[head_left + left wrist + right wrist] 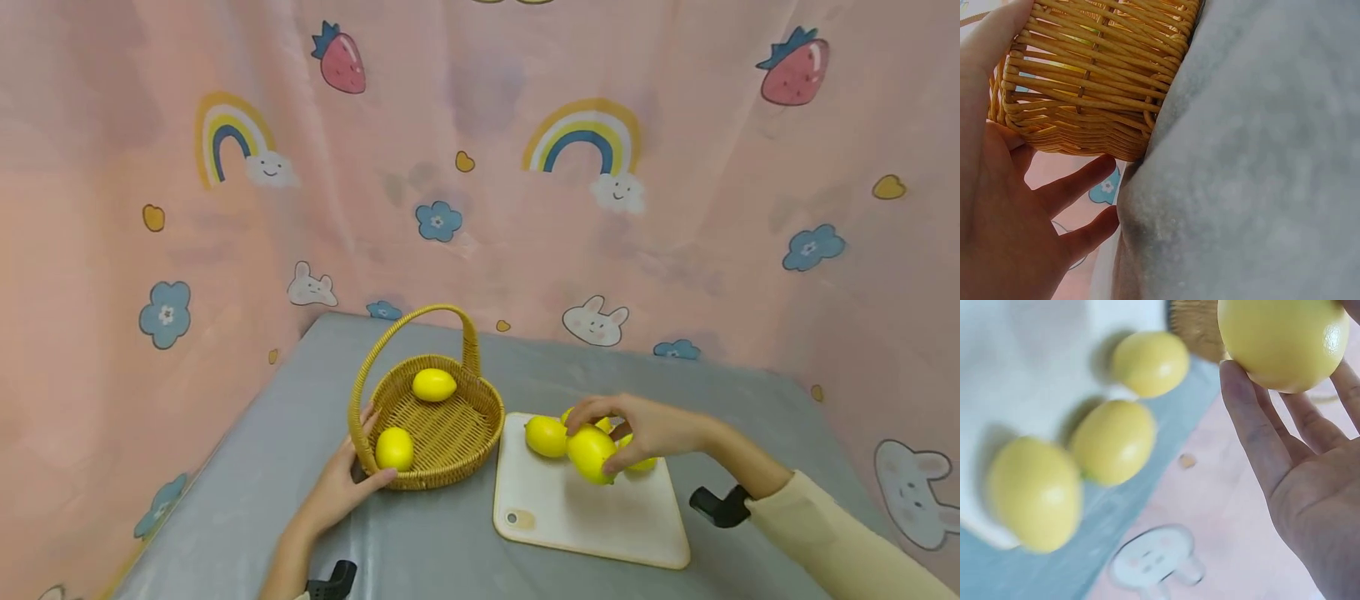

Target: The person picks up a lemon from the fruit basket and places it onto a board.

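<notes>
My right hand point(654, 427) pinches a yellow lemon point(589, 455) between thumb and fingers, held above the white cutting board point(577, 529). In the right wrist view this lemon point(1282, 340) is cut off by the top edge. Three more lemons point(1116, 442) lie on the board, partly hidden behind my hand in the head view. To the left, my left hand point(337, 490) grips the near left side of a wicker basket point(491, 417), thumb at the rim. Inside the basket are two lemons, one at the back point(434, 385) and one point(394, 450) beside my left hand.
The basket's tall arched handle point(390, 329) rises over its left and back sides. A grey cloth point(420, 550) covers the table. Behind it hangs a pink curtain point(480, 250) printed with rainbows, rabbits and flowers. Each wrist wears a black device point(722, 507).
</notes>
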Action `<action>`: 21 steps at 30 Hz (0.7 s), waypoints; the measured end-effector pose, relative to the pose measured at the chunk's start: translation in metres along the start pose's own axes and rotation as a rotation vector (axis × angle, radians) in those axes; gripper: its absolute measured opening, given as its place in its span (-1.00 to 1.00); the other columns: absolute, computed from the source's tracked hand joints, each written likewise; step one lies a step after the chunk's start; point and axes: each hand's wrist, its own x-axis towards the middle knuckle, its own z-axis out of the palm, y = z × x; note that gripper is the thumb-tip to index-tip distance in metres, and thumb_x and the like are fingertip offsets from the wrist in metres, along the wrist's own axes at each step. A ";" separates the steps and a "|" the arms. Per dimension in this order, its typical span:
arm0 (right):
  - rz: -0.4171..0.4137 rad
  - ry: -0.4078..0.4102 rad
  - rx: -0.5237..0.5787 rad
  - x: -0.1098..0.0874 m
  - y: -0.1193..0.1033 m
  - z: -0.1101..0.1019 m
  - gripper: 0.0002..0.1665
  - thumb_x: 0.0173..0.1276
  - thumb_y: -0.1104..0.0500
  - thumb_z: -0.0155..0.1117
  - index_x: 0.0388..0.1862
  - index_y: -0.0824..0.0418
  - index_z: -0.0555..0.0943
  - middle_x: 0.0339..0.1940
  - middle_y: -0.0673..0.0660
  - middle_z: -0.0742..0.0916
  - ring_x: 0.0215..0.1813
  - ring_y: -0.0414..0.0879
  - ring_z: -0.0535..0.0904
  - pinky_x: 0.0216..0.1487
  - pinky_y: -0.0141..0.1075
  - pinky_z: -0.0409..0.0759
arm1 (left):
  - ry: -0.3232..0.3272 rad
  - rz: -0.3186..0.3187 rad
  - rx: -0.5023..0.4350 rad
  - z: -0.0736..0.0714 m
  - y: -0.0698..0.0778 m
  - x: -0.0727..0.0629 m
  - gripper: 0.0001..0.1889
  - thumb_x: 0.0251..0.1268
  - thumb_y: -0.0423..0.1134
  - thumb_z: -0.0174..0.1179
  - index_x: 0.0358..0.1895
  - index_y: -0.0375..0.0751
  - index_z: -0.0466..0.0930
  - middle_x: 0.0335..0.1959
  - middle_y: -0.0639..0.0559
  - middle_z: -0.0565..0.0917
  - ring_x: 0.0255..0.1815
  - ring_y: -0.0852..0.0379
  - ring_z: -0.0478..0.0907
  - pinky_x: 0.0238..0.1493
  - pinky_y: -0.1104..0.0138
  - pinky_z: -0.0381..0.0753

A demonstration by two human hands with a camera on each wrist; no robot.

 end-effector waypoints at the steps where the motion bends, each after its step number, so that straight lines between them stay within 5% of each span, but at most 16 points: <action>1: 0.015 0.020 0.003 -0.008 0.003 0.001 -0.42 0.22 0.20 0.47 0.24 0.16 0.56 0.34 0.25 0.48 0.29 0.06 0.43 0.11 -0.11 0.61 | 0.001 0.001 0.001 0.000 0.000 0.000 -0.08 0.27 -0.10 0.38 0.60 -0.16 0.04 0.64 0.08 -0.08 0.59 -0.20 -0.13 0.39 -0.33 0.02; 11: 0.081 0.193 0.067 -0.069 0.035 0.019 -0.40 0.27 0.23 0.43 0.29 0.17 0.53 0.35 0.29 0.48 0.29 -0.41 0.36 0.10 -0.22 0.61 | -0.012 0.008 0.008 -0.004 0.002 0.003 -0.07 0.27 -0.14 0.38 0.60 -0.18 0.02 0.65 0.10 -0.10 0.58 -0.18 -0.11 0.39 -0.31 0.04; 21: 0.166 0.232 0.121 -0.093 0.063 0.043 -0.41 0.25 0.22 0.44 0.24 0.31 0.49 0.29 0.43 0.47 0.23 -0.46 0.34 0.01 -0.22 0.62 | -0.017 -0.005 0.032 -0.003 0.001 0.000 -0.09 0.28 -0.16 0.37 0.60 -0.16 0.03 0.65 0.11 -0.11 0.58 -0.24 -0.13 0.36 -0.38 0.02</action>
